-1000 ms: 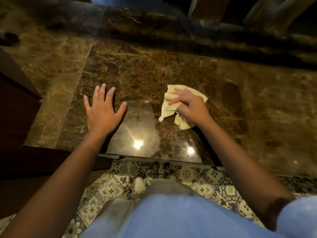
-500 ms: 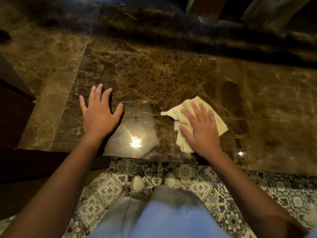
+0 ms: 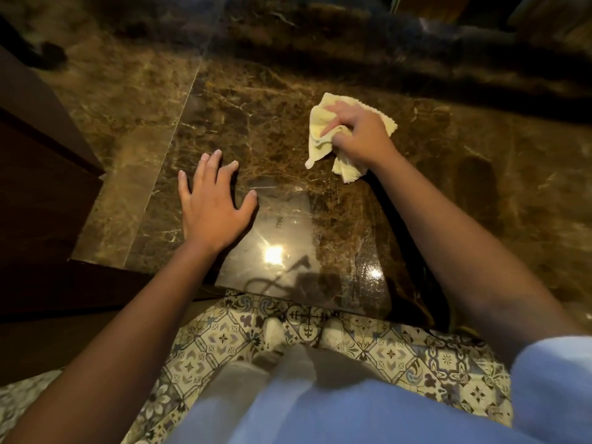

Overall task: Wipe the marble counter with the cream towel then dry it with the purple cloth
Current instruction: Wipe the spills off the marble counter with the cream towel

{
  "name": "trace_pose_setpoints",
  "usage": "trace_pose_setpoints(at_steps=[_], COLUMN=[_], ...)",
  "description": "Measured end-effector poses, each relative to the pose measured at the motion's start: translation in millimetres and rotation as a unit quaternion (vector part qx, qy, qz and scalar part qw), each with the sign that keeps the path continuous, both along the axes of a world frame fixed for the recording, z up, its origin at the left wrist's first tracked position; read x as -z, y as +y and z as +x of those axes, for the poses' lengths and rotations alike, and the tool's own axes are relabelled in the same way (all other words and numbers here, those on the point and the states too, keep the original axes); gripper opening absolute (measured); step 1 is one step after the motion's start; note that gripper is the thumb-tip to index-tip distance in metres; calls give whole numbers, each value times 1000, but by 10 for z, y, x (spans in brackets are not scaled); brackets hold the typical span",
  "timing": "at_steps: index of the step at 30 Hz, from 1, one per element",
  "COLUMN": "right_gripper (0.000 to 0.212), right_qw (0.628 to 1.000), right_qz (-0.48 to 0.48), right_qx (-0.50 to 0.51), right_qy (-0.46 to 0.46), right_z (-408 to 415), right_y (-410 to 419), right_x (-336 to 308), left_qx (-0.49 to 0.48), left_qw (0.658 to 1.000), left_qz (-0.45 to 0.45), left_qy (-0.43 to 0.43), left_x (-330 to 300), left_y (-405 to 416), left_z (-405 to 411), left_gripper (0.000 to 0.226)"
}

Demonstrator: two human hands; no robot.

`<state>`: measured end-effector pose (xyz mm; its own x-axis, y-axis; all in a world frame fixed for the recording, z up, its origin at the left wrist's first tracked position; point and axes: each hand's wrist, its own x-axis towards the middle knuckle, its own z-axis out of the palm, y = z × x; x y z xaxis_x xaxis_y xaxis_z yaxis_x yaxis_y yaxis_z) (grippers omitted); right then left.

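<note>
A: What has changed on the left?
B: Little. The left hand (image 3: pixel 215 208) is still laid flat on the marble counter (image 3: pixel 464 193), fingers spread, nothing held.

A: And to the right?
B: The cream towel (image 3: pixel 320 129) has been carried from near the front edge to farther back on the counter. It is bunched and pressed down under the right hand (image 3: pixel 358 136), fingers curled closed on it. Wiping is judged ongoing; the purple cloth is not seen.
</note>
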<state>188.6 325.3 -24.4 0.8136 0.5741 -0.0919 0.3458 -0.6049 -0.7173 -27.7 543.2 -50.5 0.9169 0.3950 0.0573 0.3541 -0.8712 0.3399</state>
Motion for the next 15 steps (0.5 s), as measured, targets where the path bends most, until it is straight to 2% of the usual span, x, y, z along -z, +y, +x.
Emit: trace_pose_setpoints(at_steps=[3,8,12,15], right_gripper=[28,23,28,32], right_qw=[996,991,994,997], right_qz=[14,53,40,-2], right_qx=[-84,-126,-102,-12], right_qy=[9,-1,-30,-82], right_z=[-433,-1400,-1926,-1965], right_y=[-54,-559,-1059,-1371], right_x=[40,117,119,88], left_qx=[2,7,19,23], left_qw=[1000,1000,1000,1000], left_qz=[-1,-5,-6,3], left_qy=[-3,-4,1,8], left_x=[-11,-7,2,21], left_y=[-13,-7,1,37], left_z=[0,-13,-17,-30], left_gripper=[65,65,64,65])
